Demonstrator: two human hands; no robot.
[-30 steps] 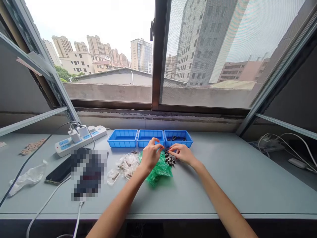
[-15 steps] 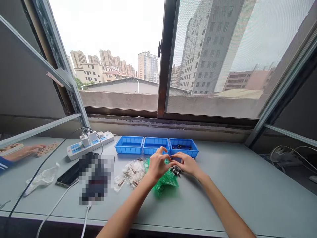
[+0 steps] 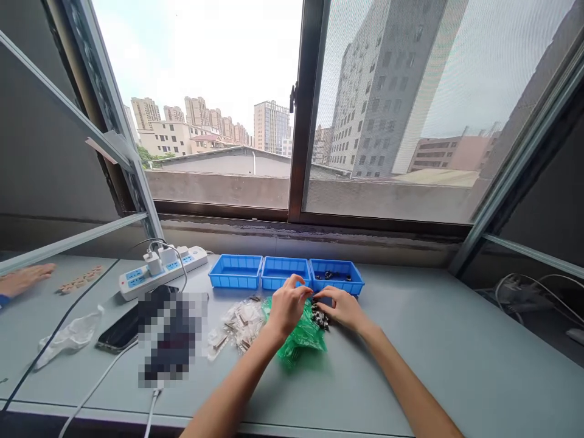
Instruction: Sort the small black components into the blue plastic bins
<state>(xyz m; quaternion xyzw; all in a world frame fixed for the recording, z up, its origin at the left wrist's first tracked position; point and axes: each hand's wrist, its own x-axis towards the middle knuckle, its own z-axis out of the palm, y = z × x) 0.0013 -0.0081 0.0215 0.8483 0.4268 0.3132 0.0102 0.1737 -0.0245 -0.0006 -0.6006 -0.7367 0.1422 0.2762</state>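
My left hand [image 3: 288,309] is closed in a pinch above the green plastic bag [image 3: 302,340]; whatever lies between its fingertips is too small to make out. Close on its right, my right hand [image 3: 342,309] curves over a small pile of black and silver parts [image 3: 320,319], thumb and forefinger apart. That pile lies against the bag's right side. Left of the bag are several clear packets [image 3: 244,322] with small brownish pieces inside. Behind the hands stands a row of blue bins; the right bin [image 3: 336,288] holds a few dark parts.
The middle bin [image 3: 285,285] and left bin [image 3: 235,281] line up beside it. On the left are a power strip [image 3: 164,274], a dark phone [image 3: 132,322], cables and a crumpled clear bag [image 3: 70,337]. Another person's hand [image 3: 30,280] is near small tan pieces [image 3: 79,280].
My right thumb has parted from its forefinger and dropped toward the dark parts. My left hand stays pinched. The other person's hand has drawn back left from the tan pieces.
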